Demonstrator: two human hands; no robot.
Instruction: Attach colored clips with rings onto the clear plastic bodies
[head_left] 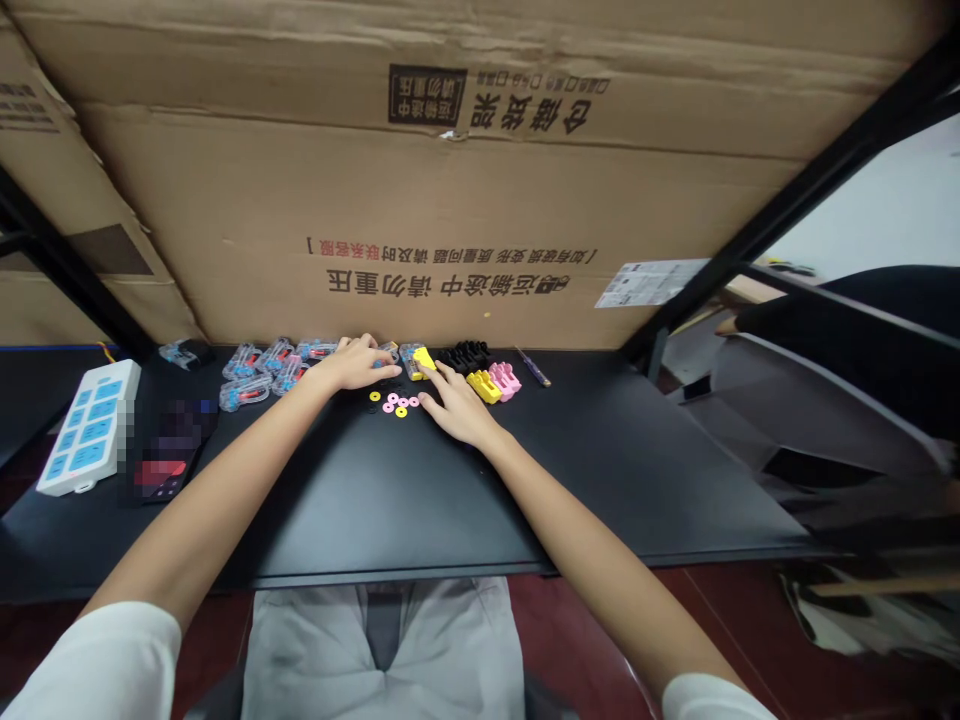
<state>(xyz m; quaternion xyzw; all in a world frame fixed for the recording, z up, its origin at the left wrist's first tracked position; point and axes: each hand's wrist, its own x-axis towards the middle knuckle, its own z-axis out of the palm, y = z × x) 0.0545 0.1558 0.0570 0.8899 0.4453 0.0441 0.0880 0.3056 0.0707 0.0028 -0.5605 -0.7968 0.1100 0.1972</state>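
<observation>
My left hand (358, 364) lies palm down at the back of the black table, fingers spread and thumb pointing right. It is beside clear plastic pieces with blue and red parts inside (289, 372), and partly covers some of them. My right hand (459, 408) reaches forward with its thumb apart from its fingers. Its fingertips touch or nearly touch a yellow plastic piece (424, 358) that sits by another clear piece (409, 364). Between my hands lie small pink rings (391, 399), yellow rings (401, 412) and some dark ones, hard to see.
Right of my hand stand black clips (463, 356), yellow clips (484, 387), pink clips (505, 379) and a screwdriver (533, 367). A power strip (90, 425) and a phone (174, 450) are at left. Cardboard (450, 200) walls the back; black shelf posts (720, 240) flank it.
</observation>
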